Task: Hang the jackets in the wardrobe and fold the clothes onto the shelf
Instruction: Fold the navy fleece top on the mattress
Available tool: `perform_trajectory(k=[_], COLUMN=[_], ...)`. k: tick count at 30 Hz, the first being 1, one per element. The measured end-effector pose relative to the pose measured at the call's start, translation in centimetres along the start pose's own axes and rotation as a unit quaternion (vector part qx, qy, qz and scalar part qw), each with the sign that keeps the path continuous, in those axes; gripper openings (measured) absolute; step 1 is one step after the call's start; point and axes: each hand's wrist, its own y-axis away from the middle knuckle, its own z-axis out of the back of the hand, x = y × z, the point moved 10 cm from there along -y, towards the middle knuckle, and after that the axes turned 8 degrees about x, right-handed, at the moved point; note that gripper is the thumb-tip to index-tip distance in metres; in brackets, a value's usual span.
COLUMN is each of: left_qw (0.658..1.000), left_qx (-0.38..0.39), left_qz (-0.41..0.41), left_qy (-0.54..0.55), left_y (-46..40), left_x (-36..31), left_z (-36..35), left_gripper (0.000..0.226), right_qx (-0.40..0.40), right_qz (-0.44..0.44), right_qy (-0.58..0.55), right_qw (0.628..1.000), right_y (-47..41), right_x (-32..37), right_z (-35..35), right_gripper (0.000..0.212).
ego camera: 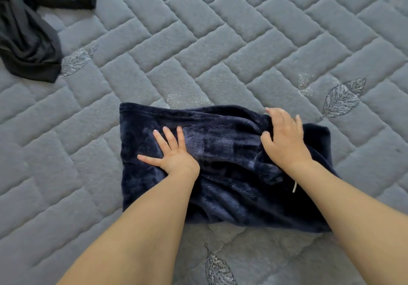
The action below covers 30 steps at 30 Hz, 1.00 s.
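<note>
On the grey quilted mattress (pixel 220 48), in the single head view, we have a navy fleece garment (pixel 220 147) folded into a rough rectangle, lying just below the middle of the frame. Our left hand (pixel 174 154) rests flat on its left half, fingers straight and spread, the thumb pointing toward 9 o'clock and the fingertips toward 12; it presses the cloth without gripping it. Our right hand (pixel 284 139) lies on the right half, near the top edge, with fingers slightly bent over a raised ridge of fabric; we cannot tell whether the thumb pinches that fold or only pushes against it. The garment thus stretches between and beneath both palms, its body running toward 6 o'clock under our forearms, and its right end reaching past the right hand toward 3 o'clock. A short white cord (pixel 294 188) shows on the fleece beside our right wrist. At 10 o'clock, well apart from the fleece, a crumpled black garment (pixel 28 30) lies at the corner of the mattress.
</note>
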Motion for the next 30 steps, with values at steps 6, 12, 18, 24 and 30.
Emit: perform_trajectory(k=[6, 12, 18, 24, 30], left_qw=[1.0, 1.0, 0.999, 1.0, 0.998], left_qx=[0.013, 0.008, 0.001, -0.011, -0.037], left_qz=[-0.001, 0.022, 0.033, 0.024, -0.04], left_qy=[-0.008, -0.005, -0.004, 0.002, 0.012], left_y=[0.4, -0.5, -1.3, -1.2, -0.6], left_x=[0.4, 0.5, 0.6, 0.5, -0.1], left_z=[-0.1, -0.7, -1.1, -0.9, -0.3], left_gripper=[0.117, 0.123, 0.124, 0.121, 0.13], right_qx=[-0.054, 0.05, -0.106, -0.116, 0.005], right_qz=[0.027, 0.008, -0.373, -0.022, -0.072], right_qy=[0.051, 0.082, -0.069, 0.162, 0.185], right_qw=[0.997, 0.995, 0.919, 0.98, 0.98], right_y=[9.6, 9.8, 6.3, 4.4, 5.6], right_x=[2.0, -1.4, -12.5, 3.2, 2.5], right_z=[3.5, 2.6, 9.9, 3.3, -8.5], right_gripper=[0.09, 0.078, 0.05, 0.062, 0.069])
